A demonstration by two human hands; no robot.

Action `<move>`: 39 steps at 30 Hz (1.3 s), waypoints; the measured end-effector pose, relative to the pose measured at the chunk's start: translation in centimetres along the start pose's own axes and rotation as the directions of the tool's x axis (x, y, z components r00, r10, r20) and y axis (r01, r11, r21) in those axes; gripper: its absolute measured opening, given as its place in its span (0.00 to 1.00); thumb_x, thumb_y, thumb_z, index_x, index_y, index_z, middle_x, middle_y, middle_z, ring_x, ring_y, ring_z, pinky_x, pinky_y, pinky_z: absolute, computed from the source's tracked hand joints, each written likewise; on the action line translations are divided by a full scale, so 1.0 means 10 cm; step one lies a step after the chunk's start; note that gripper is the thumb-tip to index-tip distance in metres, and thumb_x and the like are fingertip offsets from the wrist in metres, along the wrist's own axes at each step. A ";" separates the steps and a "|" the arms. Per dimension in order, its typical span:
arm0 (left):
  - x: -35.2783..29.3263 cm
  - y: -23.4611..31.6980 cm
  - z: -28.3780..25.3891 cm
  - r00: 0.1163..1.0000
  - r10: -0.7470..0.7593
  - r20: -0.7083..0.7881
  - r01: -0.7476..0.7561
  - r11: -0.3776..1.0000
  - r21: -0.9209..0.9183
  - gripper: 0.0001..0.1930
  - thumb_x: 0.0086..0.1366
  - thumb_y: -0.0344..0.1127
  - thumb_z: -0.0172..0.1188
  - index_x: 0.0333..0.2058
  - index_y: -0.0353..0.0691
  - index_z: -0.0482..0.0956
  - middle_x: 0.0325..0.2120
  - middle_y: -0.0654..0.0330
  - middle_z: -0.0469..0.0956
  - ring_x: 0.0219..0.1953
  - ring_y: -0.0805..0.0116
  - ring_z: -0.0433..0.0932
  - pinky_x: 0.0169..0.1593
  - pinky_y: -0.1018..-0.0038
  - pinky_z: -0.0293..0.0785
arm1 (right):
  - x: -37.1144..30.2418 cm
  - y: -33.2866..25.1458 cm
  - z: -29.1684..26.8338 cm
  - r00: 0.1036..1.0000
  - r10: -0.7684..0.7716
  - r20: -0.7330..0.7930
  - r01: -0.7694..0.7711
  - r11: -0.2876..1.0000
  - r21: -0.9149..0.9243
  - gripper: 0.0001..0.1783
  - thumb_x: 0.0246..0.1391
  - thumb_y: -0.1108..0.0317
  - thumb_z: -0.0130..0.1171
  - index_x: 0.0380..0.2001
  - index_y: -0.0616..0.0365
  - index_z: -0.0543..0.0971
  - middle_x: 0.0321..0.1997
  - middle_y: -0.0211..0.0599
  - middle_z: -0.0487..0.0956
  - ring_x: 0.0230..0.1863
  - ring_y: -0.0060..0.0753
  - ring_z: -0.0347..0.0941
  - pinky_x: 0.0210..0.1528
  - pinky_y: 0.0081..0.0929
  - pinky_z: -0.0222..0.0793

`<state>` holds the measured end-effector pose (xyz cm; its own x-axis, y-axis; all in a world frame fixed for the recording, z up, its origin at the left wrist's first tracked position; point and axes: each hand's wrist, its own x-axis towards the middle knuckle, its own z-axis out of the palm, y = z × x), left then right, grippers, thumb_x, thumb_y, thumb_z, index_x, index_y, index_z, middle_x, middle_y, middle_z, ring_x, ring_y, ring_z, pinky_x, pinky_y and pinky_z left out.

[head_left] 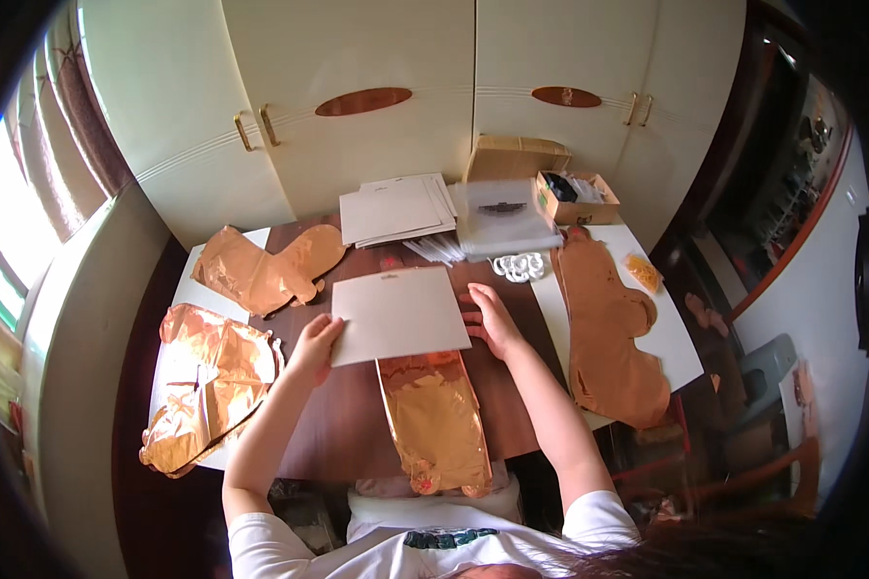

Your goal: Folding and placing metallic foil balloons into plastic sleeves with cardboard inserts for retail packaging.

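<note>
A pale grey cardboard sheet [401, 314] with a small cut-out at its far edge is in front of me, above the dark wood table. My left hand [317, 347] is closed on its left edge, thumb on top. Beside the right edge is my right hand [492, 321], its fingers apart; I cannot tell whether the fingertips touch the sheet. From under the sheet's near side a flat copper-coloured foil balloon [434, 425] extends toward me and past the table's front edge. The sheet hides the balloon's far part.
More flat foil balloons lie at left [261, 270], near left [212, 381] and right [603, 333]. Along the back are stacked cardboard sheets [396, 207], clear plastic bags [502, 217], a white cord bundle [518, 267] and a small open box [579, 210]. A yellow bundle [642, 273] lies at right.
</note>
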<state>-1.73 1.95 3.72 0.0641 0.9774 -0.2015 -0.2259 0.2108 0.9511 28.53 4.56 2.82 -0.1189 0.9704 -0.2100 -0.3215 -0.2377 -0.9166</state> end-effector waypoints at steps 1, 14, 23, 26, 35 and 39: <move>-0.06 -0.07 0.05 1.000 -0.013 0.013 0.013 1.000 -0.012 0.09 0.67 0.36 0.50 0.38 0.36 0.70 0.30 0.62 0.75 0.32 0.76 0.74 0.35 0.78 0.73 | -0.02 -0.01 -0.03 0.999 0.001 0.044 0.001 0.999 -0.032 0.26 0.58 0.58 0.51 0.57 0.52 0.60 0.54 0.37 0.66 0.43 0.31 0.70 0.43 0.29 0.69; -0.29 -0.39 0.14 0.941 0.260 0.216 -0.297 0.331 0.896 0.28 0.56 0.40 0.60 0.54 0.44 0.63 0.16 0.58 0.73 0.19 0.59 0.74 0.26 0.66 0.72 | -0.09 0.47 -0.31 0.802 -0.526 0.283 0.537 0.426 -0.729 0.12 0.46 0.77 0.57 0.37 0.60 0.77 0.45 0.34 0.72 0.37 0.24 0.73 0.36 0.20 0.72; -0.42 -0.33 0.24 0.834 0.434 0.340 -0.366 -0.025 0.930 0.16 0.53 0.35 0.60 0.43 0.45 0.75 0.42 0.54 0.73 0.47 0.56 0.72 0.46 0.64 0.69 | -0.22 0.50 -0.21 0.714 -0.625 0.316 0.562 0.243 -0.790 0.11 0.45 0.72 0.59 0.35 0.56 0.78 0.45 0.39 0.73 0.45 0.39 0.71 0.44 0.31 0.69; -0.45 -0.32 0.23 0.711 0.469 0.524 -0.589 -0.011 0.808 0.15 0.54 0.34 0.59 0.42 0.47 0.77 0.46 0.55 0.72 0.55 0.55 0.66 0.53 0.60 0.63 | -0.31 0.44 -0.14 0.670 -0.622 0.406 0.624 0.175 -0.761 0.09 0.45 0.70 0.60 0.33 0.53 0.79 0.45 0.36 0.74 0.49 0.41 0.69 0.51 0.36 0.66; -0.42 -0.41 0.21 0.639 0.276 0.718 -0.748 0.004 0.664 0.13 0.58 0.32 0.54 0.43 0.52 0.78 0.49 0.65 0.73 0.59 0.61 0.64 0.61 0.56 0.55 | -0.38 0.42 -0.13 0.613 -0.373 0.697 0.772 0.095 -0.628 0.10 0.44 0.71 0.59 0.32 0.48 0.83 0.46 0.31 0.77 0.53 0.38 0.69 0.56 0.36 0.63; -0.46 -0.42 0.21 0.643 0.254 0.723 -0.749 0.012 0.662 0.13 0.59 0.32 0.54 0.43 0.52 0.78 0.49 0.65 0.73 0.60 0.60 0.63 0.61 0.56 0.54 | -0.44 0.41 -0.13 0.647 -0.312 0.696 0.755 0.129 -0.643 0.12 0.44 0.72 0.59 0.33 0.47 0.83 0.46 0.31 0.78 0.53 0.38 0.69 0.56 0.36 0.63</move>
<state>1.00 -3.49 1.20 0.6863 0.6707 0.2813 0.5930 -0.7399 0.3175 28.95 -0.67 -0.39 -0.6306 0.6729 0.3867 0.4733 0.7283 -0.4955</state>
